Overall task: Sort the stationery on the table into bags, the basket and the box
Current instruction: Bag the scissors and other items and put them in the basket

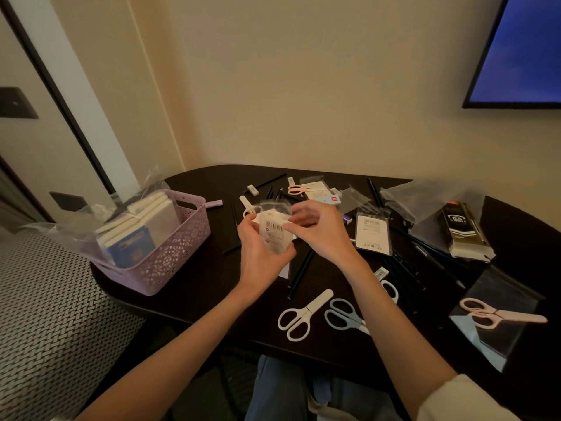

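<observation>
Cream walls, a blue screen up in the right corner, and a dark oval tabletop (212, 268) buried in stationery, so yeah, plenty left to sort.

Both hands are up over the middle of the table working one small clear plastic bag with a white barcode label (274, 230). Left hand (262, 253) has its fingers and thumb curled around the lower body of the bag, holding it roughly upright, so its long axis runs up and away from the person. Right hand (318, 230) comes in from the right, with its fingertips pinching at the bag's upper edge. It's a bit blurred there, so I can't say whether the mouth is being opened or sealed. Something pale is inside, can't tell what.

The relation that matters: the bag's opening sits at the top, right at the right hand's fingertips, while the left hand just anchors it from below. My guess is the right hand does the fiddly part and the left stays put.

Other stuff: lilac perforated plastic basket (170, 256) on the left edge, already holding white and blue notebooks. White-handled scissors (300, 314) and grey-blue-handled scissors (343, 314) lie side by side near the front edge, just under the right forearm. Pink scissors on a clear bag (498, 316) sit far right. Black pencils (300, 273) are scattered between.
</observation>
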Motion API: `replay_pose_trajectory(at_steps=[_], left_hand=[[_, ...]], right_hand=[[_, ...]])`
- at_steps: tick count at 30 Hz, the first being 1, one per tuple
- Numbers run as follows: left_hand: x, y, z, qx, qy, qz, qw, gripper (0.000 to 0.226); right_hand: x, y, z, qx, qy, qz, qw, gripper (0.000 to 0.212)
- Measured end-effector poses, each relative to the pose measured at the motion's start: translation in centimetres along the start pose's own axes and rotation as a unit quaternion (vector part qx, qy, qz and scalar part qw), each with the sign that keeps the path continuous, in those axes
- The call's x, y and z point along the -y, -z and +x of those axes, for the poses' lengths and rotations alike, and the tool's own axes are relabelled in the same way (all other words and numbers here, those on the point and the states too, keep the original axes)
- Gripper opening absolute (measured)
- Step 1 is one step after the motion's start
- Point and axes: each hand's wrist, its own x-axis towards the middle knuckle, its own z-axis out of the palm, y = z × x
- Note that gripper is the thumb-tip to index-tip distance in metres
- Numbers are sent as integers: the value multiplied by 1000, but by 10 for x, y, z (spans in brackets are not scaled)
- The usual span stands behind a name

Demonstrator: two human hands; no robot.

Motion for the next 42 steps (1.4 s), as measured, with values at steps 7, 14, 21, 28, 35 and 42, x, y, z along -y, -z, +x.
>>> replay_pose_trajectory(at_steps=[7,14,21,28,35,42], left_hand=[[11,8,-1,42,16,18,999,93],[15,41,15,98,53,-101,989,51],[12,58,31,129,-5,-77,989,18],[18,67,33,155,-47,-35,986,15],[11,68,23,153,-61,-2,986,20],[12,59,19,133,-92,21,987,13]], right_hand=[[-8,-9,7,-2,6,-27,1000,13],[-12,-10,5,29,3,33,999,10],[-17,-12,1,31,44,56,997,16],[-24,-10,-3,29,73,12,997,13],[-23,-12,-9,25,123,-27,992,11],[-20,-17,-12,22,76,-21,997,25]])
